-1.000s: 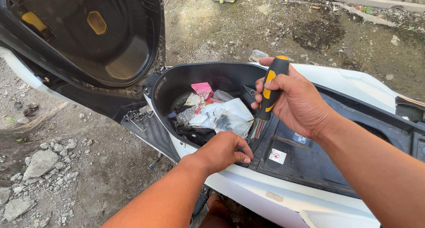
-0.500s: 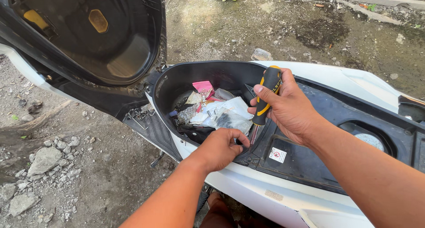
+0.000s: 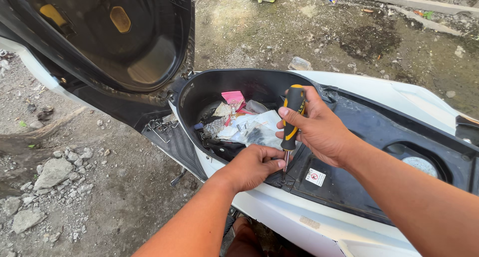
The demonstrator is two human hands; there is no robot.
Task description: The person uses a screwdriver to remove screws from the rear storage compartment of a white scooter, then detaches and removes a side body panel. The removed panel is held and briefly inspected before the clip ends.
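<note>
Screwdriver [image 3: 291, 118], black and yellow, stands nearly upright in the right hand [image 3: 319, 130], fist closed round its handle, tip down on the black rim of the scooter's storage compartment [image 3: 209, 87]. Left hand [image 3: 252, 166] pinches the shaft near the tip.

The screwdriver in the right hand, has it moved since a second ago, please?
Yes. The screwdriver in the right hand has come down and tipped upright; its tip now meets the black rim of the storage tub, beside the left hand.
</note>
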